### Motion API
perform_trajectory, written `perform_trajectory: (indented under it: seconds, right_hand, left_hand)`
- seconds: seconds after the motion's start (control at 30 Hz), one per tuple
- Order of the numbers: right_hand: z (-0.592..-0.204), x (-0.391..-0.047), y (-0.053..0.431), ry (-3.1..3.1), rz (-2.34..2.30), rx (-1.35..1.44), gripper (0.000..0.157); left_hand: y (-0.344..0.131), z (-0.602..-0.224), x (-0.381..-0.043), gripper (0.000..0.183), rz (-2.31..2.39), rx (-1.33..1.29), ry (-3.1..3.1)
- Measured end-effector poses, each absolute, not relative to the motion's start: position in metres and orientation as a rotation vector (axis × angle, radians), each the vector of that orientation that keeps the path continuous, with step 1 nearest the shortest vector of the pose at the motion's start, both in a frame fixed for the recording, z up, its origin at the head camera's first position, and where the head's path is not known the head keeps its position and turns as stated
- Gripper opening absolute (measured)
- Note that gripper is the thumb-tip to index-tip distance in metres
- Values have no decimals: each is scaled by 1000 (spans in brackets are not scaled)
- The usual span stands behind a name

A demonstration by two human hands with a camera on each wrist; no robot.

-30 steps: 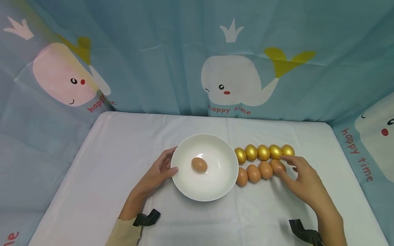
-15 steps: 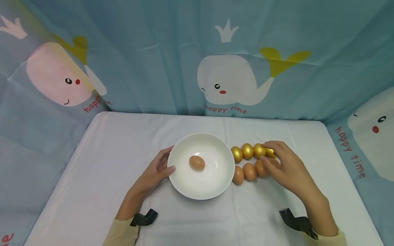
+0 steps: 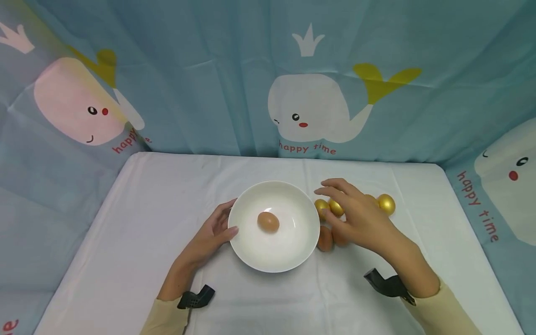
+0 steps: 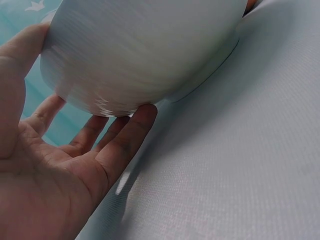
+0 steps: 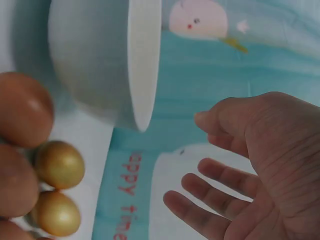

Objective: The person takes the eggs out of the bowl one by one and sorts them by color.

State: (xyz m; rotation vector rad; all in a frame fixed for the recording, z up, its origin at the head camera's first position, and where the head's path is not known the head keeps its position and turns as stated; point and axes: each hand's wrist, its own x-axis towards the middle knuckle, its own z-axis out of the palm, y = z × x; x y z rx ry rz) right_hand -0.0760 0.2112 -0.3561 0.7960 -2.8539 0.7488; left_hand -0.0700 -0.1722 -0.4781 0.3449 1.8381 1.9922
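Note:
A white bowl [image 3: 293, 246] stands on the table with one brown egg [image 3: 268, 222] lying in it. At the bowl's left side my left hand [image 3: 211, 230] grips it, thumb on the rim; in the left wrist view the fingers [image 4: 127, 140] touch the outer wall from below. My right hand [image 3: 360, 216] hovers over the eggs just right of the bowl, fingers spread and holding nothing. It partly covers a row of gold eggs [image 3: 386, 204] and, nearer me, a row of brown eggs [image 3: 324, 239]. Both kinds also show in the right wrist view, beside the bowl.
A white cloth [image 3: 176, 195] covers the table. Behind and at the sides hangs a blue curtain [image 3: 234, 83] printed with whales. Each wrist carries a black strap mount, such as the right wrist's mount [image 3: 387, 284].
My right hand has moved left from the far right end of the egg rows toward the bowl, passing over the eggs. My left hand stays on the bowl.

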Motion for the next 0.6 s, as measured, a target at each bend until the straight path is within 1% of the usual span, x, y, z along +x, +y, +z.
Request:
perform_trajectory:
  seconds: [0.27,0.5,0.6]
  right_hand:
    - [-347,-89,172,-2881,708,1002,38]
    - [-355,-98,143,-2956,656,1222,44]
    - [-359,-104,132,-2989,665,1287,43]
  left_hand:
    - [-173,-477,-71,74,1982,347,1848]
    - [-173,-478,-69,76,1981,327,1841]
    - [-172,-477,-70,76,1988,330,1836]
